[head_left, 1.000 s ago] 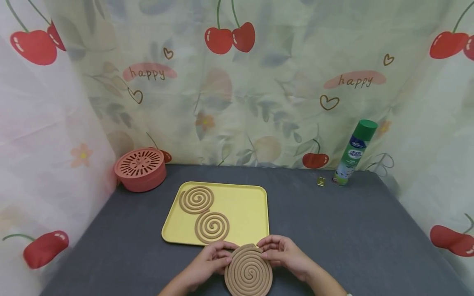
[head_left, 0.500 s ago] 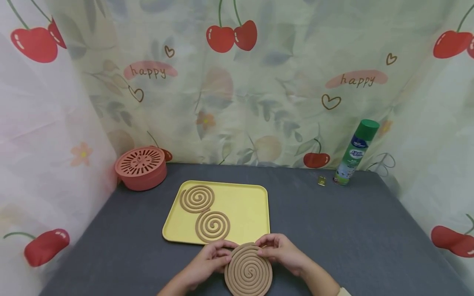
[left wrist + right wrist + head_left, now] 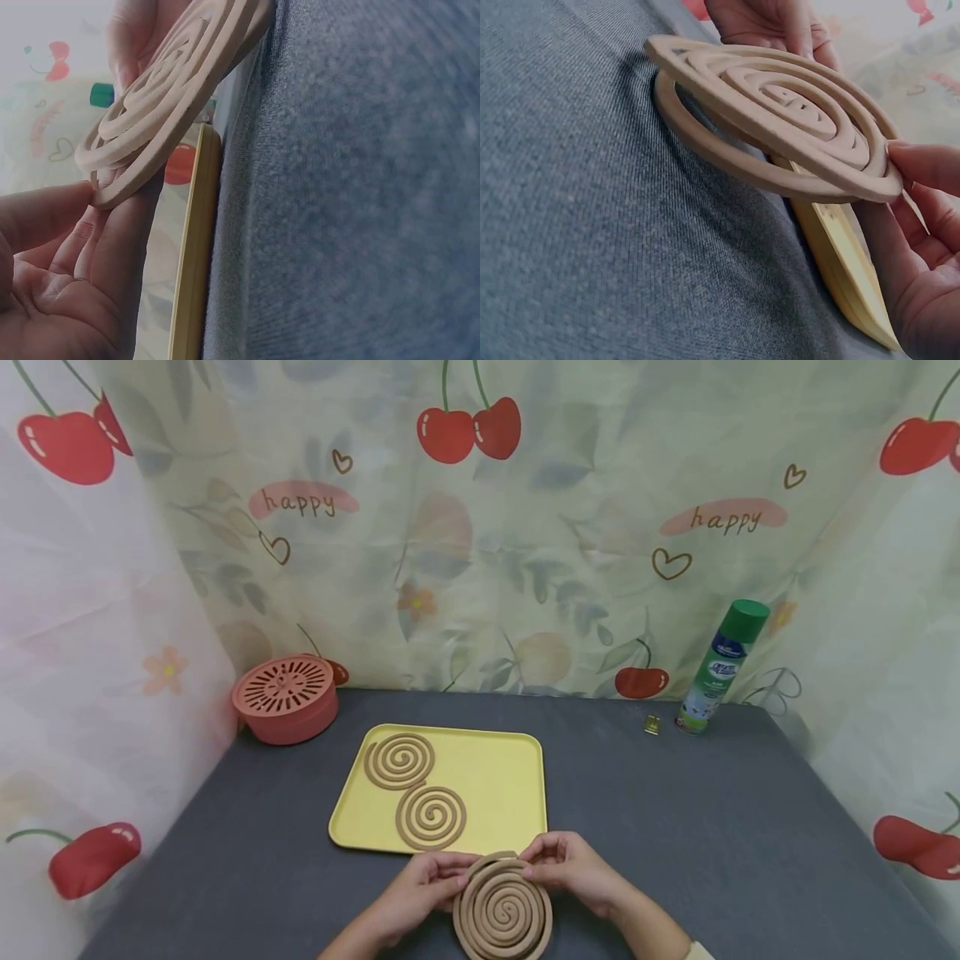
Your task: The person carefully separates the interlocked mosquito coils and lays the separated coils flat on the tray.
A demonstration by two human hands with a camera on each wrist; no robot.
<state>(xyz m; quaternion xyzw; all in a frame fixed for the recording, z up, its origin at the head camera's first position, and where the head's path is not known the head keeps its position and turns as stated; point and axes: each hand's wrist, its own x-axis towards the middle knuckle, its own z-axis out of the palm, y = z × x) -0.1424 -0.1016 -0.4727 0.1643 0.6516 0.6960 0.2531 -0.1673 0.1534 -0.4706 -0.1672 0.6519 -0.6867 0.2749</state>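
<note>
Brown and brittle-looking, the double mosquito coil (image 3: 502, 910) is held just above the grey bench (image 3: 675, 860), at its near edge, in front of the yellow tray (image 3: 495, 777). The left hand (image 3: 420, 893) pinches the coil's left rim between thumb and fingertips, and the right hand (image 3: 573, 872) pinches its far right rim the same way; each grip is closed on the coil and on nothing else. In the right wrist view the two nested spirals (image 3: 780, 120) have already parted: one sags below the other, its outer ring near the cloth, though I cannot tell whether it touches.

My judgement is that the main risk is a snap. The rings are thin and joined only where the spirals interlock, so pulling unevenly, twisting, or letting the lower spiral hang by its own weight could break a ring. A slip at either rim would drop the piece onto the bench or onto the tray's near lip (image 3: 196, 247), which sits just beyond the coil.

Farther off, two single coils lie flat on the tray, one at its far left corner (image 3: 398, 761) and one nearer (image 3: 431, 817), touching or almost touching. Beyond them, a red vented holder (image 3: 285, 700) stands at the back left, a small brass clip (image 3: 652, 725) and a green spray can (image 3: 720, 668) at the back right, well apart from the hands. Nothing stands between the hands and the tray.
</note>
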